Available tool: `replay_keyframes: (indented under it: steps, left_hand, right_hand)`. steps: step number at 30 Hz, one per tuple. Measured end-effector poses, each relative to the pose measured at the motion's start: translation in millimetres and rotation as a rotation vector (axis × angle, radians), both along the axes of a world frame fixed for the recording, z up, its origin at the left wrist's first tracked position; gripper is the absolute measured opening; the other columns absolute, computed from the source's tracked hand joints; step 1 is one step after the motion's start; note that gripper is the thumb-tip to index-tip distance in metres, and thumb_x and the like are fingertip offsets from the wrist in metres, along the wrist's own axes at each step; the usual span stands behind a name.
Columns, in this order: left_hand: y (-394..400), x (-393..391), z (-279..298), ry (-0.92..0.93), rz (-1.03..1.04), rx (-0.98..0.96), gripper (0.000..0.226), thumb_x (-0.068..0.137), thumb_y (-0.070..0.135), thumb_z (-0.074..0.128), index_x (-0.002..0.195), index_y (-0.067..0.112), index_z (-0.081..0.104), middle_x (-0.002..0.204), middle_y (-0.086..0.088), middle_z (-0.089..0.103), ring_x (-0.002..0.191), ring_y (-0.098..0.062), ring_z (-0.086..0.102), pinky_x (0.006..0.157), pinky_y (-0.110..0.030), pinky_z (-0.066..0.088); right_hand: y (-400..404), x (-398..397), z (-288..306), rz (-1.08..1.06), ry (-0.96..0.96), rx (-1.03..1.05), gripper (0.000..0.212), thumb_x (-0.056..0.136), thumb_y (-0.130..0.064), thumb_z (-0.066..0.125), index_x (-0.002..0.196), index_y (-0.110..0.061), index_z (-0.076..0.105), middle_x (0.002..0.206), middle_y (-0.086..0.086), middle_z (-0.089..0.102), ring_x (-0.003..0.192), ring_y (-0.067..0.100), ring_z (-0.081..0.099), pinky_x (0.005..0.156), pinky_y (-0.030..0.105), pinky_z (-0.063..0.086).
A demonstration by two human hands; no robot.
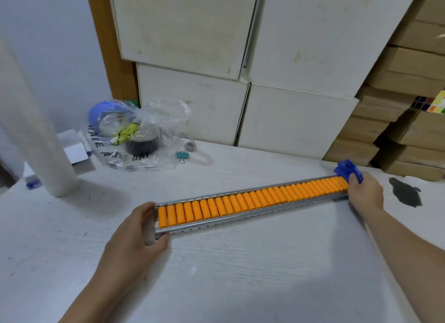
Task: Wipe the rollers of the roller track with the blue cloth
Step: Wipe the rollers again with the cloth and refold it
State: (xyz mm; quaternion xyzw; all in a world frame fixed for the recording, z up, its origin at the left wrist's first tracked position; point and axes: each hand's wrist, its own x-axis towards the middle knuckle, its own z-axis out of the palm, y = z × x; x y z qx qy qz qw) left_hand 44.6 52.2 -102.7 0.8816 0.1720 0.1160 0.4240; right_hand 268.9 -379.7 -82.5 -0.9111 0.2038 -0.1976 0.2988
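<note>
A long metal roller track (252,215) with several orange rollers (240,199) lies slanted across the white table (228,274), its far end to the right. My left hand (134,236) grips the near left end of the track. My right hand (366,192) is at the far right end, closed on a bunched blue cloth (346,169) that rests against the last rollers.
A clear plastic bag (137,134) with tape rolls lies at the back left, a teal binder clip (182,155) beside it. A white roll (36,130) stands at left. White boxes (289,81) and cardboard boxes (409,130) line the back. A dark stain (405,192) marks the table at right.
</note>
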Motion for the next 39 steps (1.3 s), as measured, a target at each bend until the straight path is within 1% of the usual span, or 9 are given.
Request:
replay_keyframes:
  steps: [7, 11, 16, 18, 21, 25, 30, 34, 39]
  left_hand:
    - [-5.0, -3.5, 3.0, -0.013, 0.046, -0.078, 0.052, 0.07, 0.025, 0.069, 0.11, 0.049, 0.045, 0.098, 0.029, 0.06, 0.094, 0.0, 0.057, 0.074, -0.029, 0.043]
    - [-6.8, -6.8, 4.3, -0.001, 0.091, -0.112, 0.054, 0.068, 0.029, 0.067, 0.116, 0.045, 0.048, 0.101, 0.023, 0.064, 0.093, -0.004, 0.06, 0.078, -0.036, 0.049]
    - [0.8, -2.1, 2.1, 0.037, 0.032, -0.11, 0.068, 0.068, 0.027, 0.074, 0.127, 0.038, 0.042, 0.116, 0.018, 0.063, 0.099, -0.014, 0.061, 0.081, -0.035, 0.047]
    - [2.9, 0.7, 3.1, 0.044, 0.022, -0.168, 0.075, 0.068, 0.035, 0.068, 0.135, 0.028, 0.034, 0.113, 0.004, 0.065, 0.095, -0.024, 0.061, 0.081, -0.037, 0.046]
    - [5.7, 0.3, 4.6, -0.02, 0.105, -0.258, 0.075, 0.059, 0.051, 0.049, 0.126, 0.021, 0.036, 0.084, -0.003, 0.059, 0.078, -0.031, 0.057, 0.073, -0.042, 0.046]
    - [7.6, 0.2, 5.9, 0.034, 0.022, -0.185, 0.089, 0.064, 0.033, 0.075, 0.138, 0.022, 0.027, 0.11, 0.007, 0.066, 0.099, -0.022, 0.064, 0.087, -0.044, 0.049]
    - [8.9, 2.3, -0.7, 0.028, -0.019, -0.086, 0.083, 0.071, 0.024, 0.079, 0.14, 0.026, 0.032, 0.129, 0.019, 0.056, 0.117, -0.015, 0.055, 0.091, -0.035, 0.042]
    - [9.6, 2.2, -2.8, -0.01, -0.027, -0.065, 0.078, 0.073, 0.025, 0.077, 0.14, 0.027, 0.037, 0.13, 0.019, 0.055, 0.118, -0.014, 0.053, 0.092, -0.034, 0.041]
    - [9.8, 0.9, -3.1, -0.014, -0.046, -0.029, 0.078, 0.074, 0.029, 0.077, 0.141, 0.026, 0.036, 0.14, 0.012, 0.052, 0.125, -0.014, 0.05, 0.094, -0.033, 0.04]
  right_hand:
    - [63.8, -38.5, -11.4, 0.186, -0.061, -0.031, 0.025, 0.098, -0.025, 0.041, 0.084, -0.008, 0.053, 0.073, 0.011, 0.056, 0.073, 0.034, 0.054, 0.06, 0.034, 0.035]
    - [141.8, -91.5, -16.4, 0.438, -0.084, -0.007, 0.015, 0.096, -0.023, 0.045, 0.106, -0.019, 0.057, 0.089, 0.001, 0.06, 0.078, 0.02, 0.056, 0.062, 0.032, 0.041]
    - [268.7, -164.6, -20.0, 0.767, -0.06, -0.046, 0.033, 0.091, -0.021, 0.049, 0.124, -0.016, 0.053, 0.121, 0.004, 0.057, 0.109, 0.021, 0.053, 0.092, 0.033, 0.044]
    - [316.5, -191.0, -6.2, 0.937, 0.037, -0.025, 0.03, 0.09, -0.023, 0.046, 0.117, -0.016, 0.056, 0.113, 0.006, 0.061, 0.101, 0.023, 0.054, 0.086, 0.032, 0.044]
    - [349.8, -203.4, 24.9, 0.946, 0.273, 0.523, 0.018, 0.091, -0.022, 0.043, 0.079, -0.017, 0.055, 0.075, 0.001, 0.055, 0.067, 0.018, 0.047, 0.058, 0.025, 0.036]
    - [317.0, -204.6, 55.8, 0.846, 0.231, 0.932, 0.018, 0.093, -0.016, 0.046, 0.083, -0.014, 0.061, 0.076, 0.008, 0.057, 0.07, 0.016, 0.05, 0.061, 0.028, 0.039]
    - [236.4, -232.3, 47.6, 0.901, -0.091, 0.526, 0.025, 0.096, -0.023, 0.047, 0.105, -0.042, 0.06, 0.104, -0.01, 0.069, 0.093, 0.003, 0.062, 0.078, 0.013, 0.043]
    - [188.9, -251.0, -8.0, 1.017, 0.079, -0.057, 0.071, 0.088, -0.02, 0.051, 0.12, -0.076, 0.02, 0.132, -0.06, 0.004, 0.128, -0.027, 0.007, 0.108, 0.005, 0.008]
    - [188.9, -263.2, -28.0, 1.06, 0.169, -0.288, 0.056, 0.084, -0.047, 0.046, 0.138, -0.038, 0.035, 0.145, -0.038, -0.003, 0.139, -0.006, 0.007, 0.109, 0.007, 0.0]
